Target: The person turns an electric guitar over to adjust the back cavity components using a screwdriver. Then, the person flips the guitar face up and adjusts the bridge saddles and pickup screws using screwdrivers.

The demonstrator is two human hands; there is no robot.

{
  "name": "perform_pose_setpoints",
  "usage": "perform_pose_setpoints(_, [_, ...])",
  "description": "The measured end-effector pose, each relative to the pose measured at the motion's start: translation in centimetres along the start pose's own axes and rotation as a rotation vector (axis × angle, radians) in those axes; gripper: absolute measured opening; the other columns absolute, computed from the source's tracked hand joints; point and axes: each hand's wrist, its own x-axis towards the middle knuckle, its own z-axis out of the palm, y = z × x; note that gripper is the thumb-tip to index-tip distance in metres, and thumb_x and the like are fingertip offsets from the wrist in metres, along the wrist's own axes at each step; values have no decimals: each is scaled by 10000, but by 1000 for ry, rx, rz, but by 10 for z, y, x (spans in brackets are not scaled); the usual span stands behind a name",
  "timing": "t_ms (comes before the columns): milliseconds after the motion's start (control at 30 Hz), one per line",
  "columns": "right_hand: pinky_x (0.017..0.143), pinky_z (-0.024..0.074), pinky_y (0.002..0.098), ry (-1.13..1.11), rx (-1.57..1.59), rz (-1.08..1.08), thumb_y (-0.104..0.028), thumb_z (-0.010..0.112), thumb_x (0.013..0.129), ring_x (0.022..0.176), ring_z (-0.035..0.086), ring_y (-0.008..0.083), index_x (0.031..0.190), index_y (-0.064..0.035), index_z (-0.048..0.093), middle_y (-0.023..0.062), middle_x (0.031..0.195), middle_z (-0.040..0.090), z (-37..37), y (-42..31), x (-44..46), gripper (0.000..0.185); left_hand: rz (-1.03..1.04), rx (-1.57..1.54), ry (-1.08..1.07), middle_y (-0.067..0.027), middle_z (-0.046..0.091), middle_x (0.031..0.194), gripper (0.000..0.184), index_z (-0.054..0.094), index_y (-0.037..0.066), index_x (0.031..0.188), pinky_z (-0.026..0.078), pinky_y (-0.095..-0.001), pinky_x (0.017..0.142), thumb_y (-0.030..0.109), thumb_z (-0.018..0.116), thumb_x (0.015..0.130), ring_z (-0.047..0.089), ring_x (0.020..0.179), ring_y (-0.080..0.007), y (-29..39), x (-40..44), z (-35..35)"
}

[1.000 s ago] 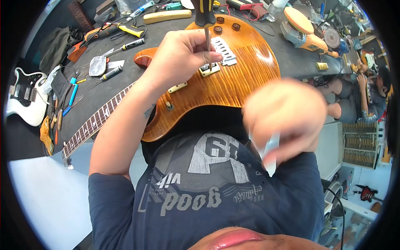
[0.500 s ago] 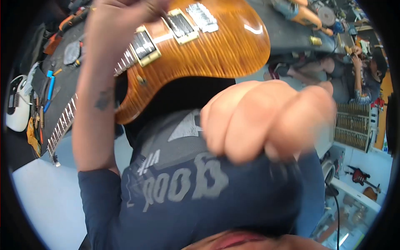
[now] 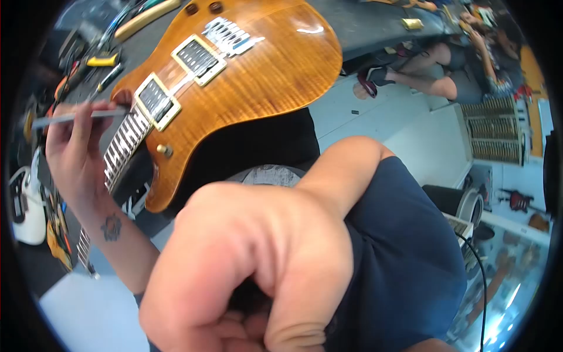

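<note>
An amber flame-top electric guitar (image 3: 252,82) lies on the dark workbench, its neck running down to the left. It has two cream-framed pickups (image 3: 199,60) and a silver bridge (image 3: 226,36). Beside the end of the neck, my left hand (image 3: 73,138) is closed around a slim silver-shafted tool (image 3: 53,120) whose dark end points at the strings near the neck pickup. Its exact kind is unclear. My right hand (image 3: 246,258) looms large close to the camera, in front of my chest. Its fingers curl inward, and whatever they may hold is hidden.
Pliers with yellow handles (image 3: 102,60) and other tools lie at the bench's left. A white guitar body (image 3: 28,211) is at far left. Another person (image 3: 469,76) sits at upper right, near a rack of small drawers (image 3: 492,135). A black cable (image 3: 482,281) hangs at right.
My left hand has gone from over the guitar body to beside the neck, where the tool now shows. My right hand has moved left and down, closer to the camera. The view has shifted.
</note>
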Motion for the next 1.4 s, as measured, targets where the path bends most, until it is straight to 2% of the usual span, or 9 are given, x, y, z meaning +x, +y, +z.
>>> perform_pose_setpoints(233, [572,461,218,-135,186,79,-206,940,742,644,623,98,894,33,675,35,742,668,-4,6,15,387,58,-88,-76,-163,731,1006,100,622,-20,1024,622,-376,900,78,613,1043,741,955,-287,14,-11,-19])
perform_pose_setpoints(367, [585,464,228,-9,-249,234,-27,880,728,627,621,76,793,3,666,37,682,661,-6,-24,8,225,127,-62,-73,-132,716,990,86,616,-10,1014,640,-367,857,73,622,1036,745,953,-260,5,-14,-22])
perform_pose_setpoints(467, [533,339,262,45,-358,162,-144,884,788,582,445,68,701,-46,540,-33,640,508,-29,-32,-2,368,97,-71,3,-135,707,996,124,608,8,1054,661,-337,783,132,597,1057,750,927,-261,7,-17,-8])
perform_pose_setpoints(567, [545,364,308,-140,-501,275,-112,824,826,552,453,144,692,-59,507,3,624,490,-40,-37,-3,348,96,-198,50,-203,697,1038,238,473,29,1197,675,-377,756,254,458,1119,755,891,-297,5,-18,13])
perform_pose_setpoints(667, [585,367,273,-358,-662,315,-132,817,877,638,475,80,717,-39,508,-33,676,492,-48,-41,2,360,35,-265,37,-237,689,1019,254,440,38,1193,674,-399,748,283,425,1128,759,877,-311,-2,-16,18])
perform_pose_setpoints(767, [535,378,351,-83,-681,65,-200,824,855,548,513,218,717,-26,540,38,628,503,-49,-33,-3,360,48,-272,63,-245,694,1014,244,443,46,1188,673,-414,755,282,422,1129,758,874,-324,-7,-18,18])
perform_pose_setpoints(933, [519,367,341,-23,-333,-56,-234,852,853,539,494,216,729,-1,575,62,642,529,-21,-36,-4,383,58,-279,31,-255,702,1034,235,453,56,1186,670,-420,760,282,440,1124,759,893,-349,-11,-19,14])
perform_pose_setpoints(1200, [551,389,295,104,-242,-159,-192,880,831,578,519,159,747,2,607,32,667,569,-4,-13,-22,346,54,-334,-71,-308,691,1105,291,489,4,1194,661,-463,821,281,485,1107,741,991,-417,-6,-26,2])
perform_pose_setpoints(1400, [575,406,259,-26,-279,-142,-162,900,815,608,538,115,761,4,631,11,686,599,5,-5,3,321,54,-380,-132,-265,695,1106,265,477,16,1237,665,-443,842,248,487,1109,744,985,-386,-9,-24,5])
